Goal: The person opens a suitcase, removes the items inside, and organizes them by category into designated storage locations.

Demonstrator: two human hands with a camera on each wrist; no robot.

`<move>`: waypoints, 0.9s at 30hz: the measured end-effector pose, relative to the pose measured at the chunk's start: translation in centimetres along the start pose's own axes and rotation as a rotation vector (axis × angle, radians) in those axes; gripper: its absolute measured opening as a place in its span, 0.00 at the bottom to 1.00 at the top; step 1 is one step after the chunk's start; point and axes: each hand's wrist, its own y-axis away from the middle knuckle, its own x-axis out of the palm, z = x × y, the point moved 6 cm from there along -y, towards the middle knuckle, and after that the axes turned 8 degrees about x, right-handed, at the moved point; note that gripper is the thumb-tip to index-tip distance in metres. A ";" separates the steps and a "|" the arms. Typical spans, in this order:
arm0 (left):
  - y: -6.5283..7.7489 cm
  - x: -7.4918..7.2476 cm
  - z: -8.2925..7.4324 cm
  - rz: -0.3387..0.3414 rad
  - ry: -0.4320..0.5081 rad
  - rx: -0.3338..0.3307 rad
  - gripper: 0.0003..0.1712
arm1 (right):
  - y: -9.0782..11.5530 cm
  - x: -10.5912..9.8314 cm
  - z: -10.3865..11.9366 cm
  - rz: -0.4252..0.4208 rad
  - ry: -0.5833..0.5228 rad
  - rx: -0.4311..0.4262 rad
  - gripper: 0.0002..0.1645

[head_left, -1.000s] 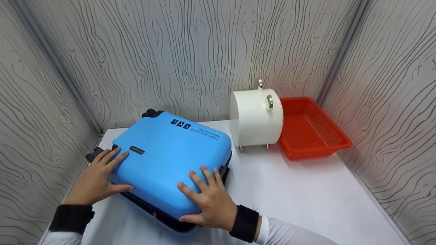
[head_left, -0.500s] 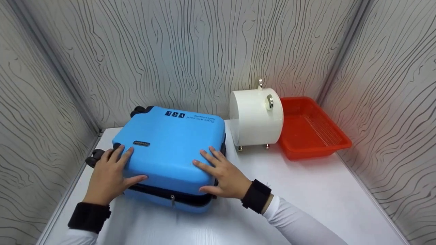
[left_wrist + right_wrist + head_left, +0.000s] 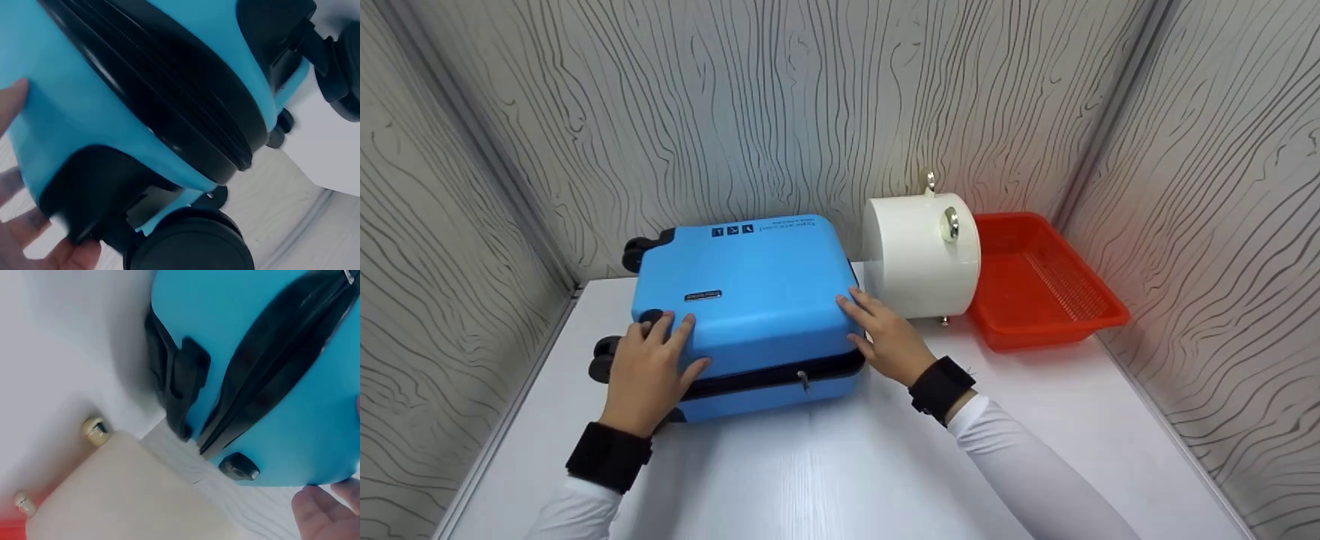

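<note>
A light blue hard-shell suitcase (image 3: 757, 270) lies flat on the white table, its wheels (image 3: 604, 358) toward the left. Around its side runs a black zip band, with a metal zip pull (image 3: 803, 379) at the front. My left hand (image 3: 649, 371) rests on the front left corner, fingers spread on top near a wheel and thumb on the front side. In the left wrist view, fingertips touch the black wheel mount (image 3: 107, 180). My right hand (image 3: 892, 337) lies with extended fingers against the front right corner. The right wrist view shows a black handle (image 3: 180, 377) on that end.
Close to the suitcase's right end stands a white drum-shaped container (image 3: 922, 262) with metallic knobs and small feet. Beside it is a red plastic basket (image 3: 997, 334). Wood-grain patterned panels (image 3: 780, 112) enclose the table at the back and both sides.
The suitcase has turned counterclockwise and shifted back, so its front side lies nearer to parallel with the back wall. Both hands have moved along with it, staying on its front corners.
</note>
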 end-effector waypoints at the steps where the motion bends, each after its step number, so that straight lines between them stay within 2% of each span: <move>1: -0.2 0.1 -0.2 -0.007 -0.013 0.002 0.42 | -0.3 0.0 -0.3 -0.013 -0.003 0.013 0.37; 8: -1.3 1.3 -1.4 -0.027 -0.056 -0.035 0.40 | -1.3 0.5 -1.4 -0.100 0.002 0.122 0.36; 13: -1.8 1.8 -2.0 -0.038 -0.070 -0.034 0.41 | -0.4 1.4 -1.6 -0.165 0.036 0.164 0.43; 15: -2.0 2.0 -2.2 -0.038 -0.074 -0.034 0.41 | 0.2 1.7 -1.6 -0.228 0.056 0.164 0.43; 17: -2.1 2.1 -2.5 -0.039 -0.075 -0.042 0.41 | 1.0 2.1 -1.5 -0.303 0.069 0.156 0.36; 20: -2.3 2.2 -3.2 -0.045 -0.085 -0.057 0.41 | 2.2 2.9 -1.1 -0.369 0.083 0.139 0.18; 22: -2.4 2.1 -3.8 -0.054 -0.098 -0.065 0.40 | 2.7 3.9 -0.9 -0.329 0.079 0.133 0.10; 27: -2.9 1.8 -5.1 -0.044 -0.145 -0.074 0.40 | 3.2 6.4 -0.9 -0.137 0.042 0.195 0.16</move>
